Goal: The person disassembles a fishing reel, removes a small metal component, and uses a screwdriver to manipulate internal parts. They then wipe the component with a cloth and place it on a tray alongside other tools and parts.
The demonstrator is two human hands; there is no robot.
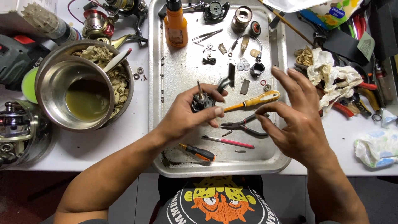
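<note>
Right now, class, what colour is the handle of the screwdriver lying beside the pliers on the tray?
Yellow: the screwdriver handle shows best in the head view.

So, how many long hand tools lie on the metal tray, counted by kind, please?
Screwdrivers: 2, one yellow-handled screwdriver, one small orange-and-black screwdriver
Pliers: 1, black pliers
Tweezers: 1, metal tweezers
Pink-handled pick: 1, pink pick
Total: 5, all on the metal tray.

Yellow-handled screwdriver [253,101], orange bottle [175,25], silver tray [278,66].
</note>
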